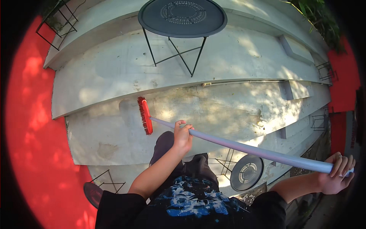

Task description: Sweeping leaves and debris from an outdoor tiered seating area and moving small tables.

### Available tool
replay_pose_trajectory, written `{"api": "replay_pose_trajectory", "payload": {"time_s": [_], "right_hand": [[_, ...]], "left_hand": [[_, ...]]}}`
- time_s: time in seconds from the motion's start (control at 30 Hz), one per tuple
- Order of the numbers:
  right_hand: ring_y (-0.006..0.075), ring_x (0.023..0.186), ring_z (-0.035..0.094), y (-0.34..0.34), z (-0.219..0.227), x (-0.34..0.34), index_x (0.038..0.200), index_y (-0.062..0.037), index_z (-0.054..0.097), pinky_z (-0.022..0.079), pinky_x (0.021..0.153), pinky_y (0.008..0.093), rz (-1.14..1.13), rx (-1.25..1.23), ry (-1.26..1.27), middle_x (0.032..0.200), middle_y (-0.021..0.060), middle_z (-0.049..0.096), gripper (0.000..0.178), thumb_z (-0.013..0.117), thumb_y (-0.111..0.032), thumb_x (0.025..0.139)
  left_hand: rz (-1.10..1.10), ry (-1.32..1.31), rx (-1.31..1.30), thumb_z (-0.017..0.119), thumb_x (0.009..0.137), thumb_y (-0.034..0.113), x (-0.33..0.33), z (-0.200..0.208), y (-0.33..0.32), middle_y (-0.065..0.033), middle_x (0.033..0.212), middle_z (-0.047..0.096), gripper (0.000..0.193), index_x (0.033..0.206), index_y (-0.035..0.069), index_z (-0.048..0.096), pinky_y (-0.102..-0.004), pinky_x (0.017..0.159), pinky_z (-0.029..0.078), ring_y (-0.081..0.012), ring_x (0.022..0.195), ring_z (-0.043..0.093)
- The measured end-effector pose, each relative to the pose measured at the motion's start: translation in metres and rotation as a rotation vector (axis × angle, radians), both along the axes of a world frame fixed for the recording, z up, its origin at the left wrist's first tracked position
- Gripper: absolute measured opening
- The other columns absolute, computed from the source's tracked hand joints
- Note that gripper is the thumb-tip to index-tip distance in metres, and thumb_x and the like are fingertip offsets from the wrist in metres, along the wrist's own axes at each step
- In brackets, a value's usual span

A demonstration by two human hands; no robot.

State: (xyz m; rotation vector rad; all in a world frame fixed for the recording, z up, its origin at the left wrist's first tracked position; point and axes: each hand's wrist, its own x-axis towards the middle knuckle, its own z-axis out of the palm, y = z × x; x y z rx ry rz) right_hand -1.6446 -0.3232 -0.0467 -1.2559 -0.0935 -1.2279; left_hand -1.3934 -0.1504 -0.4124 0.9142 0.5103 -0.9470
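I hold a push broom with a long pale grey-lilac handle and a red head with dark red bristles. My left hand is closed around the handle partway down, on the side toward the head. At the far right, my right hand wraps the handle's upper end. The handle slants across in front of my body, from the right down to the left. The broom head is at the concrete step ahead of me, left of my left hand; whether its bristles touch the surface, I cannot tell.
A round dark metal table on thin legs stands on the higher step ahead. A smaller round table is beside me on the right, another at lower left. A red wall bounds the left. Step edges run across, with raised blocks at right.
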Motion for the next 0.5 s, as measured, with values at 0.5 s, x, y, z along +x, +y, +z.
{"api": "replay_pose_trajectory", "payload": {"time_s": [0.5], "right_hand": [[0.0239, 0.086, 0.056, 0.031, 0.092, 0.024, 0.107, 0.0029, 0.038, 0.048, 0.076, 0.0376, -1.434, -0.173, 0.355, 0.107, 0.0154, 0.052, 0.055, 0.072, -0.017, 0.07]], "left_hand": [[-0.236, -0.122, 0.239, 0.047, 0.076, -0.005, -0.002, 0.119, -0.005, -0.0056, 0.074, 0.044, 0.031, 0.096, 0.014, 0.036, -0.0253, 0.044, 0.027, -0.011, 0.058, 0.043]]}}
